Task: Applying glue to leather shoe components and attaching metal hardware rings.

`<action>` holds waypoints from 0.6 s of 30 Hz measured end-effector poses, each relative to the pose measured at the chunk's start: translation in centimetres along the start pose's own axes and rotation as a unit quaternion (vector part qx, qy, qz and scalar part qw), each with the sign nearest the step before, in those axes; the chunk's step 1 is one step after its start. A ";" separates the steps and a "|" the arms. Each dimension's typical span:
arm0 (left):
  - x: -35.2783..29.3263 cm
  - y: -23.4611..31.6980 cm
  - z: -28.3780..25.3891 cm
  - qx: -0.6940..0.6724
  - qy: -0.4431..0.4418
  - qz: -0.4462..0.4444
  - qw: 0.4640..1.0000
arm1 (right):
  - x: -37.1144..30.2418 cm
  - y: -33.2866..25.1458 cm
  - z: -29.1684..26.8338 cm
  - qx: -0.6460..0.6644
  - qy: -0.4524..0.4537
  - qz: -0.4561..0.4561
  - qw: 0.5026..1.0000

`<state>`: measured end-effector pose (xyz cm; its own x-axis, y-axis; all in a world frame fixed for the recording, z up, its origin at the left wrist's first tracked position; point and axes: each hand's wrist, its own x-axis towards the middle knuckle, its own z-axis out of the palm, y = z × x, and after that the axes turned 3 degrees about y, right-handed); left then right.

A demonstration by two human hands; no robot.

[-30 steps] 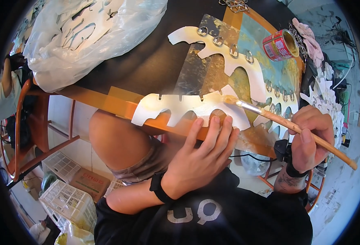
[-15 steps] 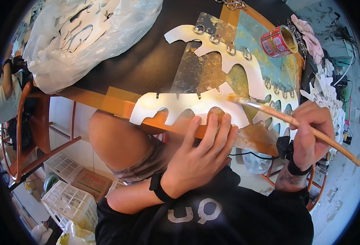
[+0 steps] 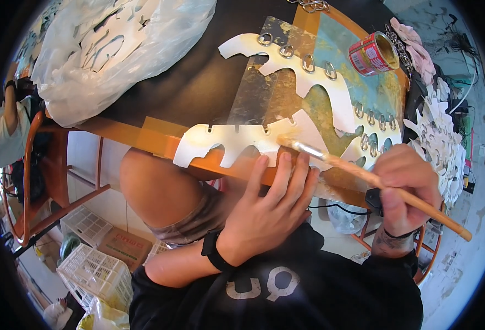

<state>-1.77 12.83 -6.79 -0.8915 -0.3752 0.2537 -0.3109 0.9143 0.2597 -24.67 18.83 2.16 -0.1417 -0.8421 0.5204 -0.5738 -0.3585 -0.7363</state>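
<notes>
Dk tabletop (image 3: 193, 93), reddish-brn chair (image 3: 55, 168) on L, pale flr (image 3: 116, 201) w/ wht crates (image 3: 97, 269).

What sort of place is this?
Probably a workshop: the right hand holds a brush, and an open can and white cut-out pieces, some bearing metal rings, are on the table.

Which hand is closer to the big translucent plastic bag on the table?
Left. The left hand is to the lower right of the bag, fingertips at the white cutout's near edge; the right hand, holding the brush, is farther right.
</notes>
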 end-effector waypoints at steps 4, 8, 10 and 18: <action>-0.1 -0.2 0.0 0.002 0.003 0.001 1.000 | -0.3 0.1 -1.7 -0.067 0.027 0.063 0.995; 0.1 -0.1 -0.1 -0.001 0.004 0.004 1.000 | -0.4 -0.5 -1.9 -0.032 0.075 0.071 0.994; 0.1 0.0 -0.1 0.005 0.005 0.000 1.000 | -0.2 -0.3 -1.2 -0.041 0.052 0.050 0.997; 0.0 -0.1 -0.1 0.012 0.003 0.004 1.000 | 0.2 0.0 -1.2 -0.036 0.069 0.063 0.995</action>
<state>-1.72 12.69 -6.71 -0.8916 -0.3694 0.2618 -0.3122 0.9203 0.2356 -25.69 19.15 2.74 -0.3225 -0.8133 0.4844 -0.6006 -0.2197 -0.7688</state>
